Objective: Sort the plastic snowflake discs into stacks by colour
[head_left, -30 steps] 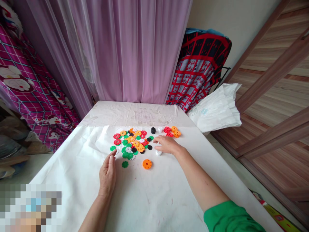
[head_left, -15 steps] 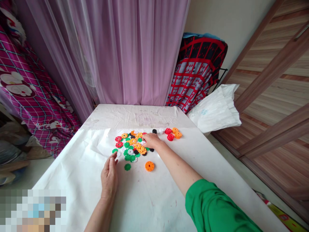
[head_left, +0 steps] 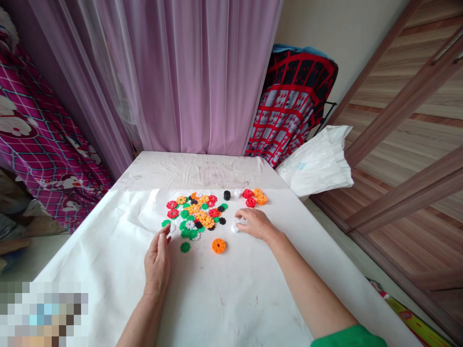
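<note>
My right hand (head_left: 255, 222) is over the table, right of the pile, its thumb and fingers closed on a white notched disc (head_left: 235, 225); whether it is one disc or a small stack I cannot tell. On its edge beside the pile rests my left hand (head_left: 158, 255), fingers stretched out and nothing in them. Its fingertips are close to a green disc (head_left: 166, 223) at the pile's left side. Mixed snowflake-shaped plastic discs (head_left: 194, 208) lie heaped between the hands. An orange disc stack (head_left: 218, 246) and a lone green disc (head_left: 185, 247) lie nearer to me.
Along the back right stand a black stack (head_left: 226, 195), a white stack (head_left: 237, 193), red stacks (head_left: 251, 202) and orange stacks (head_left: 262, 199). A white bag (head_left: 318, 164) leans at the table's right edge. Purple curtains (head_left: 202, 77) hang behind the white-covered table (head_left: 217, 299).
My right hand has moved right, out of the pile, with a white disc in its fingers. My left hand stays beside the pile. The view has shifted slightly.
</note>
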Demonstrator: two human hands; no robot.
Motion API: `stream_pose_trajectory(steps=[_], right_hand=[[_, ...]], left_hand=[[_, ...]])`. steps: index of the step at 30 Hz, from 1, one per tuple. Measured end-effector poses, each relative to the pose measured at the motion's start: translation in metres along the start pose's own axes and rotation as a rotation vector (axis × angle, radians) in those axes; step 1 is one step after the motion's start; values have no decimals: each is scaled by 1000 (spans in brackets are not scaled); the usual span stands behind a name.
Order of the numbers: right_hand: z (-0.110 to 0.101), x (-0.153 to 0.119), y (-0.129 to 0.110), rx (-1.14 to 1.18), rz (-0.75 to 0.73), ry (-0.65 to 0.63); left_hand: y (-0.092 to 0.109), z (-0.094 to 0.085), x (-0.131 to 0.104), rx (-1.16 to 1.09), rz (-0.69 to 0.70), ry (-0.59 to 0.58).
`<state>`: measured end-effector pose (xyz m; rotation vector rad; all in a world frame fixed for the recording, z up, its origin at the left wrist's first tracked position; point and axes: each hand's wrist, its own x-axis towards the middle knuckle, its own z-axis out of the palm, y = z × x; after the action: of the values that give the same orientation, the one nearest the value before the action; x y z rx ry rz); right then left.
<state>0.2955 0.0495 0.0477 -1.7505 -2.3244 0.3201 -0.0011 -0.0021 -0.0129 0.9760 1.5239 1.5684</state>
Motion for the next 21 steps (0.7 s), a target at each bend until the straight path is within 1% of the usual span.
stream_pose_trajectory(steps=[3, 11, 16, 19, 21], right_hand=[[1, -8, 1, -39, -7, -9], [5, -7, -4, -105, -2, -66], [-3, -9, -6, -65, 14, -50], [-9, 0, -15, -47, 33, -25], [-10, 11, -29, -47, 4, -13]], left_hand=[[0, 0, 0, -1, 1, 2], [3, -2, -2, -11, -14, 12], [1, -1, -1, -30, -8, 8], [-1, 0, 0, -38, -8, 6], [-1, 0, 0, -41, -10, 8]])
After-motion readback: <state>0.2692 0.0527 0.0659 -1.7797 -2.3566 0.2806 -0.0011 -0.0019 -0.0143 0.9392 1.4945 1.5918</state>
